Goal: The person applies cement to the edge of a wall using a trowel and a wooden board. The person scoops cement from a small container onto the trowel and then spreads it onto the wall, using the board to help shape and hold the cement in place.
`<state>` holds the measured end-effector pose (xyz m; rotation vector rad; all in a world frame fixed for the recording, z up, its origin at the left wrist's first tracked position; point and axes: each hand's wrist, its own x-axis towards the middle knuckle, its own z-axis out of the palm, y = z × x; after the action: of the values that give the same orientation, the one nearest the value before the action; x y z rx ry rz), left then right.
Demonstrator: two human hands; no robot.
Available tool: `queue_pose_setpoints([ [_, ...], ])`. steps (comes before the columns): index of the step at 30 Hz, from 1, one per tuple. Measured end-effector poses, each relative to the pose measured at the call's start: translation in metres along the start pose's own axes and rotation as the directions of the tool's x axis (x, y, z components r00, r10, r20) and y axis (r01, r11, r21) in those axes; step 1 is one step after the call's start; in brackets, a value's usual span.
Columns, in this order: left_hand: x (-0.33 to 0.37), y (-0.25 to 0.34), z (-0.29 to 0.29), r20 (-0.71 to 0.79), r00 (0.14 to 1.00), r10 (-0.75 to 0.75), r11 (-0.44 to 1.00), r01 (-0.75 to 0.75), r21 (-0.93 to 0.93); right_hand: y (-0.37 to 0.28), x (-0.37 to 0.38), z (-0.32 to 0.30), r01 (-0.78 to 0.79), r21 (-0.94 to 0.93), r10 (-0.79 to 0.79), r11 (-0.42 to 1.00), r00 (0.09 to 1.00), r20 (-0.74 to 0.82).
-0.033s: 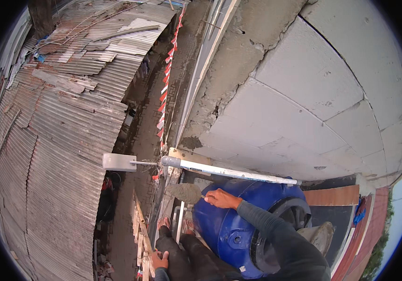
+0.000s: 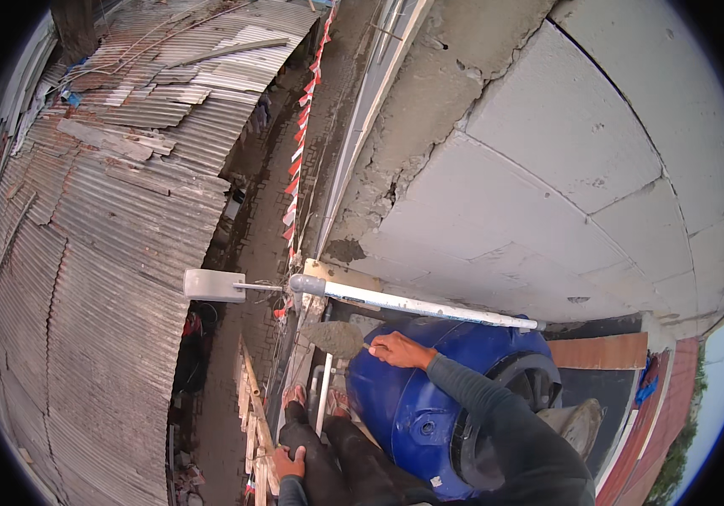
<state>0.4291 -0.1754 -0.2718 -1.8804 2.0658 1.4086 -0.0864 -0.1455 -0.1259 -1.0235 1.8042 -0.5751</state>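
Observation:
My right hand (image 2: 400, 350) is closed round the handle of a trowel (image 2: 334, 338), whose blade carries grey wet mortar. The trowel is held in front of a big blue plastic water tank (image 2: 413, 384), below a white pipe (image 2: 429, 308). At the lower left, my left hand (image 2: 288, 463) closes on the side of a light wooden ladder (image 2: 259, 413). Above the pipe rises a wall of pale blocks (image 2: 497, 202), with a rough band of mortar (image 2: 425, 105) along its left edge.
A rusty corrugated roof (image 2: 126, 228) spreads on the left, beyond a narrow paved alley (image 2: 248, 295) far below. Red and white bunting (image 2: 298, 160) runs along the alley. A pale lamp (image 2: 214, 285) juts out from the pipe's end. A bucket (image 2: 577, 426) stands by the tank's lid.
My right hand and the loaded trowel have risen slightly in the view, toward the white pipe. My left hand stays at the ladder.

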Motion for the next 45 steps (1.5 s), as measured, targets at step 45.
queue_pose_setpoints([
  [45, 0.035, 0.179, -0.031, 0.03, 0.956, -0.291, 0.758, 0.211, 0.617, 0.19, 0.221, -0.089, -0.547, 0.454, 0.486, 0.703, 0.836, 0.254],
])
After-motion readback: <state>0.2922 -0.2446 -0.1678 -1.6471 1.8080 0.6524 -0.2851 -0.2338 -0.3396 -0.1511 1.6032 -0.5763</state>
